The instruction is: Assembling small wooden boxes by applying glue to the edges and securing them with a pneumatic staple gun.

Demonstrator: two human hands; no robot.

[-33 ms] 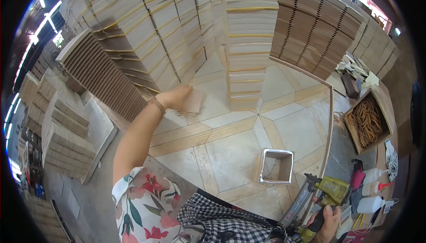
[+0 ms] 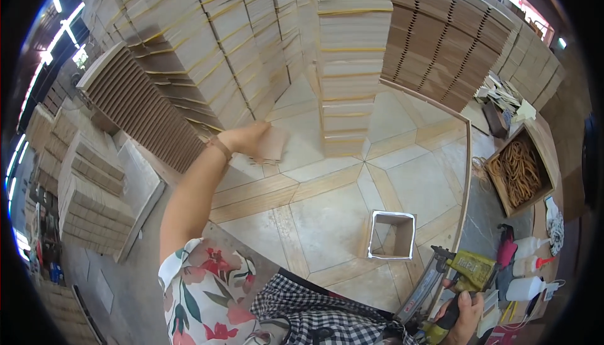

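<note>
My left hand (image 2: 246, 140) reaches out to the far left of the tabletop, closed on a small thin wooden panel (image 2: 273, 144); part of the fingers is hidden. More such pieces seem to lie beneath it. At the lower right, my right hand (image 2: 464, 315) grips the black handle of a yellow-green nail gun (image 2: 472, 268), whose long magazine slants toward me. A small open wooden box (image 2: 403, 239) with a white-coated rim stands on the table between my two hands, touched by neither.
Tall stacks of banded wooden panels (image 2: 353, 62) line the far side. A notched brown stack (image 2: 443, 39) stands at the far right, a ridged one (image 2: 141, 106) at the left. Along the right sit a wooden box (image 2: 548, 184) of brown rubber bands and several squeeze bottles (image 2: 524, 289).
</note>
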